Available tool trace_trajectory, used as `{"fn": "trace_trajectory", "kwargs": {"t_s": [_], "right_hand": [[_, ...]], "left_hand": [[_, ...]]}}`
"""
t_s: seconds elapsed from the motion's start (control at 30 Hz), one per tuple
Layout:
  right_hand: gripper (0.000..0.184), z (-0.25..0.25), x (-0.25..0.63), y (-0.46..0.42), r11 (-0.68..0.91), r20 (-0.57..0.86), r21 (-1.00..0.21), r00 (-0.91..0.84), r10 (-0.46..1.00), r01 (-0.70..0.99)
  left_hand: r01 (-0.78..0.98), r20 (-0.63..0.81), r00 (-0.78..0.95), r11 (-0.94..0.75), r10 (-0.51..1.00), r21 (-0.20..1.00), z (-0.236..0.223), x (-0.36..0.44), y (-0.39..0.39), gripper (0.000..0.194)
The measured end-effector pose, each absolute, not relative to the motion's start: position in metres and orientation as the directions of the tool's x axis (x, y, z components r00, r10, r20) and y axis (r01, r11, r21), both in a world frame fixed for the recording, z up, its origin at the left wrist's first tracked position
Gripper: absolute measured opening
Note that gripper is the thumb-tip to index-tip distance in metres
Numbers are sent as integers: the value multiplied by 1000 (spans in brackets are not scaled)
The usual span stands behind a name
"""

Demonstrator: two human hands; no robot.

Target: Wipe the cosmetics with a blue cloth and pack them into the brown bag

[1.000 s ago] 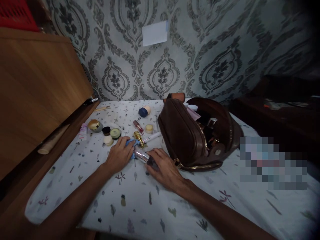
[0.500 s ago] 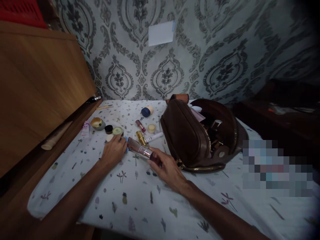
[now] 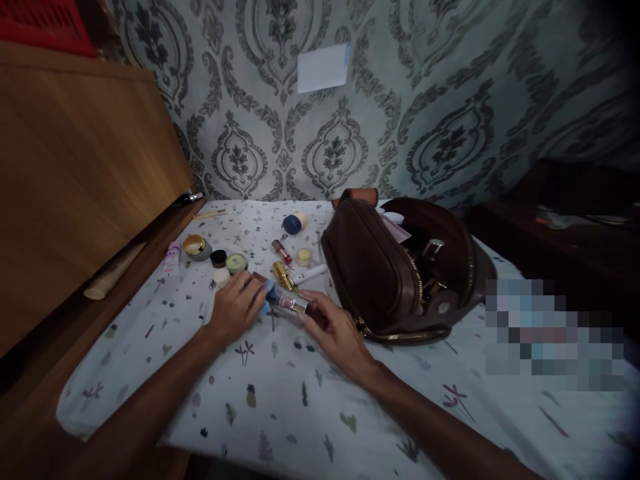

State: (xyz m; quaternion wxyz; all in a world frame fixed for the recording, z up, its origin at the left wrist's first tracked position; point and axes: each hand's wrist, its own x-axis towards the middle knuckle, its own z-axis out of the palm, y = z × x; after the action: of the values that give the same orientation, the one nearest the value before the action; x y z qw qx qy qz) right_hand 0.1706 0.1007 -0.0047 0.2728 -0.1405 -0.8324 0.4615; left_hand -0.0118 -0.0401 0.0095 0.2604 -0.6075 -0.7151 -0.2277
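Observation:
My right hand (image 3: 343,337) is closed round the dark capped end of a cosmetic tube (image 3: 294,303) with a shiny silver band. The tube lies roughly level above the table, its other end pointing left. My left hand (image 3: 234,308) grips a blue cloth (image 3: 269,289), pressed against the tube's left part; the fingers partly hide both. Just beyond the tube lie a gold lipstick tube (image 3: 282,274) and a white tube (image 3: 309,273). Near my left fingers sit a green-lidded jar (image 3: 236,263) and a small cream-coloured jar (image 3: 221,277).
An open brown bag (image 3: 373,267) holding cosmetics stands right of my hands. Farther back are a navy-and-cream item (image 3: 295,223), a reddish lip tube (image 3: 281,252), a yellowish pot (image 3: 303,257) and a gold-lidded jar (image 3: 196,247). A wooden cabinet (image 3: 85,160) borders the left side.
My left hand drew left along the tube with the cloth, then came back right over its left end. The right hand keeps its hold on the capped end. The view shifted slightly.

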Motion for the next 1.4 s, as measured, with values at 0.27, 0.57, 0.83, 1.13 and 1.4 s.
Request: {"fn": "trace_trajectory", "kwargs": {"t_s": [0.27, 0.57, 0.83, 1.13, 1.4], "right_hand": [[24, -16, 171, 96, 659, 410, -749, -825, 388, -62], [28, -18, 169, 98, 572, 349, -817, -849, 398, -68], [28, -21, 167, 99, 289, 219, -954, -848, 483, -82], [31, -17, 167, 107, 156, 160, -984, -814, 558, -86], [31, -27, 163, 108, 327, 308, -935, -771, 557, -136]], "left_hand": [[965, 678, 218, -53, 702, -256, 10, 23, -27, 21], [950, 617, 21, 178, 787, -258, 15, -19, -32, 31], [905, 584, -253, 403, 771, -140, 10, -46, -43, 43], [961, 586, -215, 277, 781, -16, 14, -40, -45, 45], [928, 594, -344, 361, 727, 95, 27, -50, -54, 45]]}}
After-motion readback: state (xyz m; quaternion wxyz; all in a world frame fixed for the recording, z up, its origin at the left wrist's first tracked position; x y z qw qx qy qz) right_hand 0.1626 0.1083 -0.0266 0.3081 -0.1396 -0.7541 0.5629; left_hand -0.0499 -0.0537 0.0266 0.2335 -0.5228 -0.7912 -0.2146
